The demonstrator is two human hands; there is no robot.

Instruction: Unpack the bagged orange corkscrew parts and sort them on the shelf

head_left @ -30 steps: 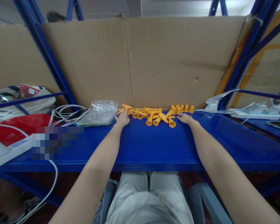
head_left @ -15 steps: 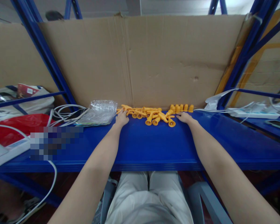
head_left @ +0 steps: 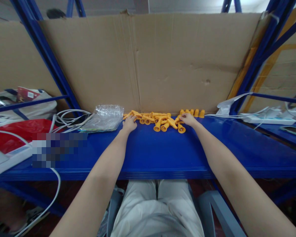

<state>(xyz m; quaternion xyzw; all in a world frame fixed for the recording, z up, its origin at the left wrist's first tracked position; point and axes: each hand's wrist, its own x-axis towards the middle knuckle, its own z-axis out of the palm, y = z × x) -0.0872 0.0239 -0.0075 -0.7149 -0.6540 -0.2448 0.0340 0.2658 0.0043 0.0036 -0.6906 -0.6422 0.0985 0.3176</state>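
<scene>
A heap of orange plastic horn-shaped pieces (head_left: pixel 159 121), with flared bell-like ends, lies along the back of the blue table (head_left: pixel 162 151). At its left end rests my left hand (head_left: pixel 130 123), fingers apart over the pieces without a visible grip. My right hand (head_left: pixel 188 119) is at the heap's right end, its fingers closed around part of an orange piece; they partly hide it. Just behind that hand, small orange cup-shaped caps (head_left: pixel 196 113) stand in a row against the cardboard. One flared piece (head_left: pixel 181 128) lies in front of my right fingers.
A cardboard sheet (head_left: pixel 175 65) walls off the back between blue posts. On the left are a clear plastic bag (head_left: pixel 106 118), white cables (head_left: pixel 71 117), a red bag (head_left: pixel 19 133) and a power strip (head_left: pixel 12 161). Another power strip (head_left: pixel 268 119) and a phone (head_left: pixel 293 131) lie right.
My right hand has moved left from beside the heap onto its right end, and its fingers have closed in. My left hand has stayed at the left end, with only a slight shift.
</scene>
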